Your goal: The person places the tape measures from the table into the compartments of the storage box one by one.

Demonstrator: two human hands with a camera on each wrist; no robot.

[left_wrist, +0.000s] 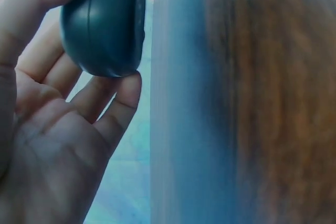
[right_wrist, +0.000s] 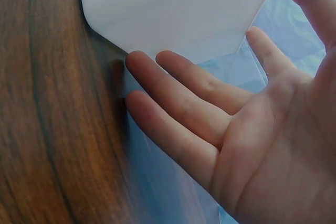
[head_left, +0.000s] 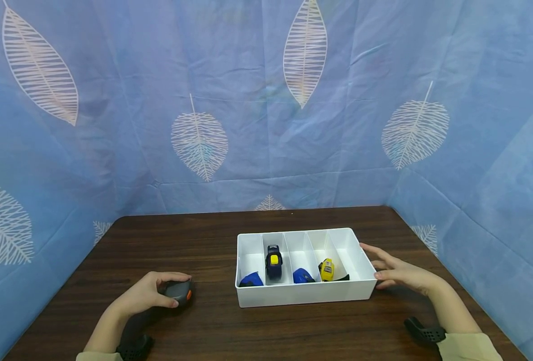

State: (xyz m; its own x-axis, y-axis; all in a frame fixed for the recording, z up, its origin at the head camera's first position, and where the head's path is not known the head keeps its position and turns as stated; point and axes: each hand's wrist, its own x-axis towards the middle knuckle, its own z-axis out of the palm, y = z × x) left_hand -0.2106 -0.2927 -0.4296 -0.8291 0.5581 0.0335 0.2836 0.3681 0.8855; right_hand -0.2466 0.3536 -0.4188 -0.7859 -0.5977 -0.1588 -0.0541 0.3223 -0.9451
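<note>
My left hand (head_left: 142, 295) grips a dark grey tape measure (head_left: 178, 293) with an orange button, thumb on the near side and fingers on the far side. In the left wrist view, its rounded dark case (left_wrist: 105, 24) shows between thumb and fingers. The white divided box (head_left: 304, 296) stands right of it. My right hand (head_left: 399, 271) is at the box's right end, fingers spread and nearly straight; in the right wrist view, fingertips (right_wrist: 137, 59) touch or almost touch its white wall (right_wrist: 173, 14).
Inside the box are a black tape measure with a yellow button (head_left: 274, 263), a yellow tape measure (head_left: 327, 269), and blue items (head_left: 251, 279) partly hidden by the front wall. The dark wooden table (head_left: 203, 331) meets blue leaf-patterned cloth (head_left: 248, 150) behind and beside.
</note>
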